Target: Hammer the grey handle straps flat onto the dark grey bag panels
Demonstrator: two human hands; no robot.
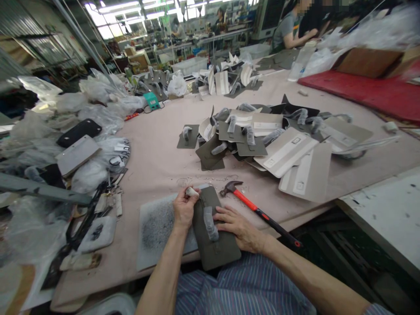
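A dark grey-green panel [219, 258] with rounded corners lies at the table's front edge, partly over a speckled grey slab [155, 218]. Across its middle runs a handle [208, 218] wrapped in clear plastic. My left hand [183, 210] is closed round a short whitish stick [192, 191], held at the panel's far left corner; its exact kind I cannot make out. Resting on the panel's right side, my right hand [241, 227] has its fingers stretched out, touching beside the wrapped handle. A claw hammer [246, 200] with a red and black grip lies just right of the panel.
Beyond the hammer is a pile of similar panels [259, 146], with another heap [226, 81] farther back. Plastic bags [88, 103] and loose tools crowd the left side. A red board [361, 94] lies at the right. Other people [285, 33] work at the far end.
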